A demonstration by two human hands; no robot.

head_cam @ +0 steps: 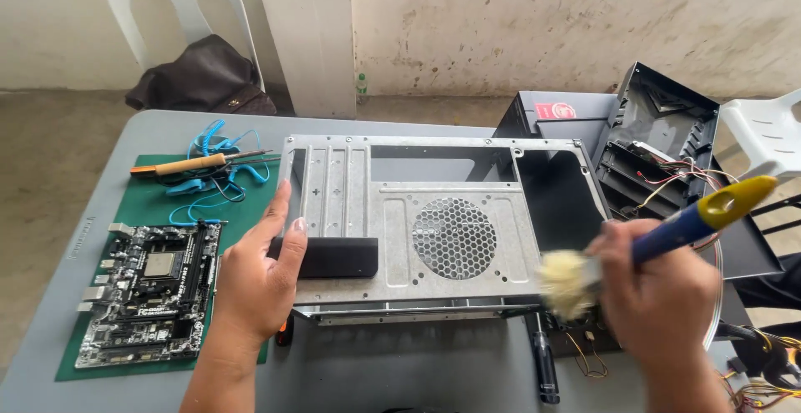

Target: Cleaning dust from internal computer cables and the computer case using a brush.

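Observation:
A bare metal computer case [434,213] stands on its side on the grey table [400,380], its perforated fan grille [453,238] facing up. My left hand [259,275] rests against the case's left end, fingers beside a black rectangular block [338,257] on the metal. My right hand [659,296] grips a brush with a blue and yellow handle [709,213]; its pale bristles [563,279] touch the case's lower right corner.
A motherboard [150,292] lies on a green mat [158,204] with a coiled blue cable [213,171] and a wooden-handled tool [188,164]. A black front panel with wires [659,146] stands at the right. A screwdriver [545,367] lies near the front edge. Two white plastic chairs [179,12] flank the table.

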